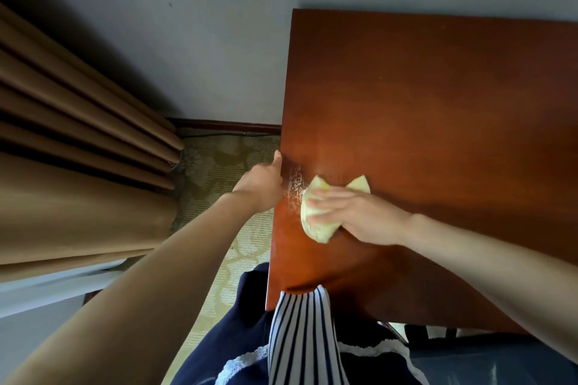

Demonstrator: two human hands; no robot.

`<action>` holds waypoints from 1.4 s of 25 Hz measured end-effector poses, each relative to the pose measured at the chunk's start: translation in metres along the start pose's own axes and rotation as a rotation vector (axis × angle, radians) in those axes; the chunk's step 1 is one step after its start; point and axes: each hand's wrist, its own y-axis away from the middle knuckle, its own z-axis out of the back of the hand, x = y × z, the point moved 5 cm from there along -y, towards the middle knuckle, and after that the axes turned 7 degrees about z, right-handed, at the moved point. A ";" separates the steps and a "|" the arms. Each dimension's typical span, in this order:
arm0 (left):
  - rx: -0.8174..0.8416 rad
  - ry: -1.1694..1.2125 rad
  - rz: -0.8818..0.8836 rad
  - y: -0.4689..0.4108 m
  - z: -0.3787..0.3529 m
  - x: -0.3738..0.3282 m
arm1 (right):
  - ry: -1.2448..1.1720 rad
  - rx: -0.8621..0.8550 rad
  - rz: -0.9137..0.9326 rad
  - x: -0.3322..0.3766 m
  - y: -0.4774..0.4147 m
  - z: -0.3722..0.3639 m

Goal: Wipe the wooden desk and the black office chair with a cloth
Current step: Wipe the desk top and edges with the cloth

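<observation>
Grey wall [187, 40] at the back, pleated brown curtains [78, 134] on the left, patterned beige carpet [225, 166] underneath. A reddish-brown wooden bench [438, 134] filled the right side. The right hand [359, 216] lay flat with straight fingers, pressing a pale yellow crumpled cloth [316, 216] onto the bench top close to its left edge. The left hand [262, 184] sat against that left edge, thumb up along it; its fingers were hidden, so I couldn't tell if it was gripping. Some whitish streaks [295, 187] showed on the wood between the two hands. A dark chair seat [484, 362] peeked out below the near edge.
</observation>
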 end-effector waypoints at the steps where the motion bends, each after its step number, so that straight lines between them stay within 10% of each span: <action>1: -0.004 -0.003 -0.010 -0.001 0.002 0.000 | 0.027 0.054 0.052 0.007 0.007 -0.007; 6: 0.039 -0.034 -0.055 -0.003 0.009 0.004 | 0.110 0.114 0.174 0.001 0.003 0.005; 21: -0.150 -0.388 -0.162 -0.006 0.003 0.010 | 0.068 -0.299 -0.491 -0.122 -0.106 0.106; 35: -0.205 -0.724 -0.094 -0.014 0.016 -0.026 | 0.113 -0.325 -0.326 -0.048 -0.009 0.048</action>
